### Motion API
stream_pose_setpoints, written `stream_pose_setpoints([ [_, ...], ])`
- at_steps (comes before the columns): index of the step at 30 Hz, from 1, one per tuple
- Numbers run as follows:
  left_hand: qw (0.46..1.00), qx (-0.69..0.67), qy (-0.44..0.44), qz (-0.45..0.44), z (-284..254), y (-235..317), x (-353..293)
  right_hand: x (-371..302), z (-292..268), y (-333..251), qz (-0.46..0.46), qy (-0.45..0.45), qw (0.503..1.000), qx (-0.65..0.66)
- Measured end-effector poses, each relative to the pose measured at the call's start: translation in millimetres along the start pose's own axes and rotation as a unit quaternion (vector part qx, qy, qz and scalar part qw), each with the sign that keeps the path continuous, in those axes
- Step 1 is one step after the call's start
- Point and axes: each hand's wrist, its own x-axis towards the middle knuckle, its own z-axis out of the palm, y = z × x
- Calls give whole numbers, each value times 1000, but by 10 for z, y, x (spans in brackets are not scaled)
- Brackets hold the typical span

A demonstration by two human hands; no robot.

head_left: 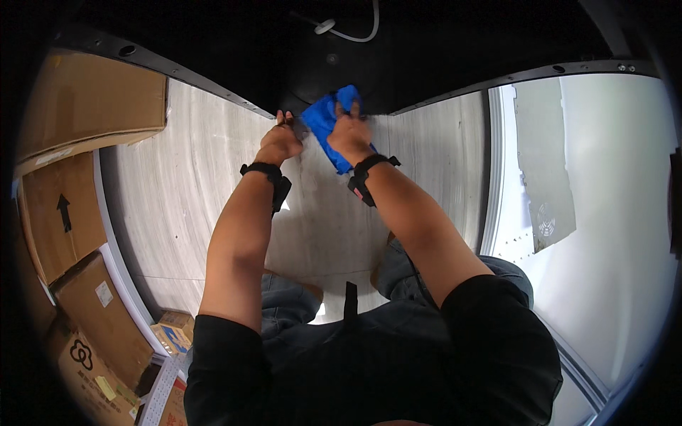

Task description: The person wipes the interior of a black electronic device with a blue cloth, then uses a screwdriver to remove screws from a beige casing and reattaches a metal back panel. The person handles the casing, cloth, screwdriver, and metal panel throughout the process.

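A blue cloth (pixel 321 119) lies bunched under my right hand (pixel 349 133), whose fingers press and grip it at the lower front of a black cabinet (pixel 332 78). Part of the cloth hangs down past my palm toward the wrist. To its left, my left hand (pixel 281 140) is at the cabinet's lower edge, with its fingers curled. What those fingers close on is too dark and small to make out. Both wrists wear black straps with small black units.
White cable (pixel 355 37) dangles in the dark interior. Cardboard boxes (pixel 92 99) stack along the left; a small carton (pixel 172 332) sits lower down. A white panel (pixel 618 177) with a grey strip (pixel 547 163) stands at right. My knees bend over the wood-look floor (pixel 199 177).
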Motion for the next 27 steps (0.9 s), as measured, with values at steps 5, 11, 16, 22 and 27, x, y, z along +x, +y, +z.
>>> stream_pose_setpoints([
  [5, 1000, -18, 9, 14, 84, -122, 90, 254, -142, 330, 88, 41, 994, 55],
  [11, 999, -33, 25, 21, 29, -97, -45, 194, -68, 297, 144, 52, 986, 61],
  [16, 999, -24, 17, 11, 30, -81, -16, -25, 26, 360, 115, 46, 991, 48],
  [22, 998, -29, 44, 23, 127, -102, 42, 131, 14, 139, 7, -25, 999, 27],
  [27, 998, -35, 45, 25, 69, -84, -60, 62, 26, 59, 35, 2, 998, 47],
])
